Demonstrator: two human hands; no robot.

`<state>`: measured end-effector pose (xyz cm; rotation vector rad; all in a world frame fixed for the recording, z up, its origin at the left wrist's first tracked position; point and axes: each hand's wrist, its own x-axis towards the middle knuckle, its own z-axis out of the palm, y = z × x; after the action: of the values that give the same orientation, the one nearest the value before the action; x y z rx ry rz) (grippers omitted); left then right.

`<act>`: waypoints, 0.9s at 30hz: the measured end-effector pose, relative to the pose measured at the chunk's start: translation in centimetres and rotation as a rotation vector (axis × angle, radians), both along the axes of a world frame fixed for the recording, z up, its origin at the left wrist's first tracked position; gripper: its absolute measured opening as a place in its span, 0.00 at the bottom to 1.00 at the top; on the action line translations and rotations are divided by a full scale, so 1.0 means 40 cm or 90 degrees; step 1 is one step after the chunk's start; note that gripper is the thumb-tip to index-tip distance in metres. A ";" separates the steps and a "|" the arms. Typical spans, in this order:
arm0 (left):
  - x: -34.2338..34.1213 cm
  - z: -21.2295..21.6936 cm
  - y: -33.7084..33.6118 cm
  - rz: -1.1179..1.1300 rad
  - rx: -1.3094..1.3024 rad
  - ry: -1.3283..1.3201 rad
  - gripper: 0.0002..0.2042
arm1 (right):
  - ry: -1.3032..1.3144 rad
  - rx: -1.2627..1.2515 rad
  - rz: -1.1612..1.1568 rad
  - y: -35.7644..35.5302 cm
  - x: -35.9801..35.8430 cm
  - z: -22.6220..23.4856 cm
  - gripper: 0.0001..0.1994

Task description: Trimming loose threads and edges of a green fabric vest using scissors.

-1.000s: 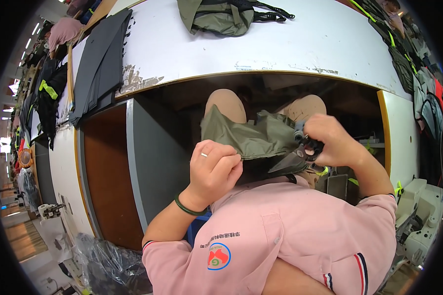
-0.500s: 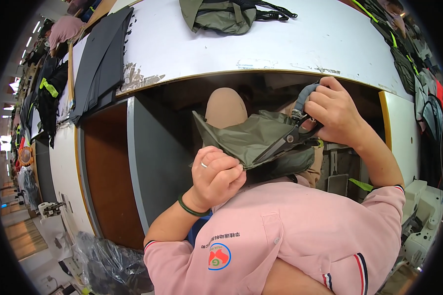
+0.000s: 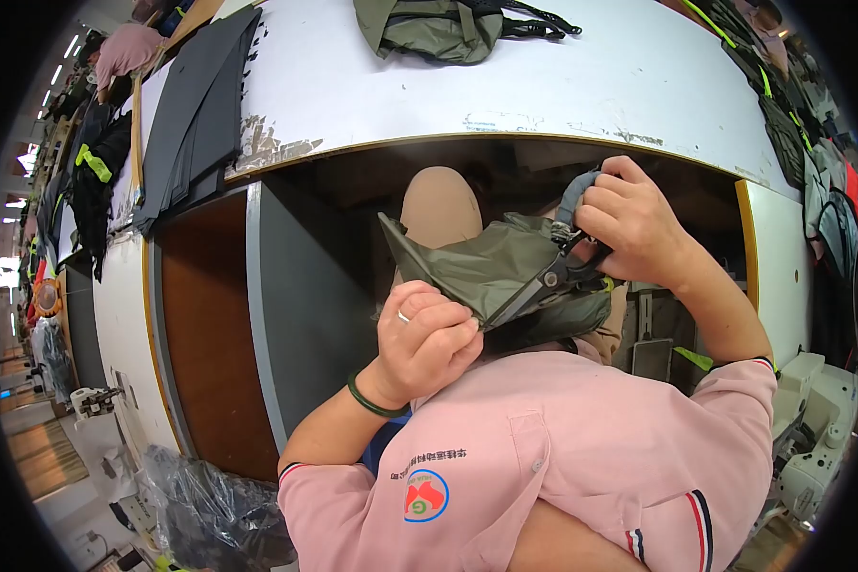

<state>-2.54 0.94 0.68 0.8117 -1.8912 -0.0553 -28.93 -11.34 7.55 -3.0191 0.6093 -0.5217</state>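
Observation:
My left hand (image 3: pixel 427 334) is closed on the edge of a thin olive-green fabric piece (image 3: pixel 481 265) that lies over my lap, below the table edge. My right hand (image 3: pixel 631 221) grips a pair of black scissors (image 3: pixel 550 278) by handles wrapped in grey-blue material. The blades slant down and left across the fabric toward my left fingertips. Whether the tips are between layers of cloth I cannot tell. A darker green fold (image 3: pixel 562 319) hangs under the blades. My knee (image 3: pixel 440 207) shows behind the fabric.
A white tabletop (image 3: pixel 448 100) with a worn front edge spans the far side. On it lie an olive-green bag with black straps (image 3: pixel 434 33) and dark grey sheets (image 3: pixel 195 114). Open shelving (image 3: pixel 210 334) stands at left, sewing machine parts (image 3: pixel 815 439) at right, and clear plastic wrap (image 3: pixel 214 515) lower left.
My right hand and the scissors have shifted slightly left and down, drawing the handles nearer my left hand. My left hand keeps its hold on the fabric, moving very little.

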 end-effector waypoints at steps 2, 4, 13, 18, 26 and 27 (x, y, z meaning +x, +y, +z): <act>0.001 -0.002 0.000 0.000 0.004 0.003 0.13 | 0.004 -0.013 -0.008 0.000 0.000 0.000 0.15; 0.001 -0.002 0.003 -0.002 0.010 0.000 0.14 | 0.002 -0.018 -0.011 0.000 -0.001 -0.005 0.15; 0.000 0.005 0.002 -0.003 0.017 -0.003 0.13 | -0.023 0.109 -0.053 0.007 -0.013 -0.018 0.18; 0.000 0.021 -0.011 0.001 0.022 -0.011 0.13 | -0.082 0.388 -0.016 0.065 0.029 0.001 0.18; 0.070 0.049 -0.015 -0.048 0.312 -0.080 0.10 | -0.097 0.454 -0.062 0.062 0.014 -0.024 0.12; 0.076 0.044 -0.011 -0.049 0.323 -0.111 0.11 | -0.106 0.488 -0.090 0.063 0.010 -0.020 0.13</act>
<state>0.51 0.51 2.44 1.1080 -2.1050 -0.5456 -28.52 -8.84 6.76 -2.2043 0.7883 -0.4098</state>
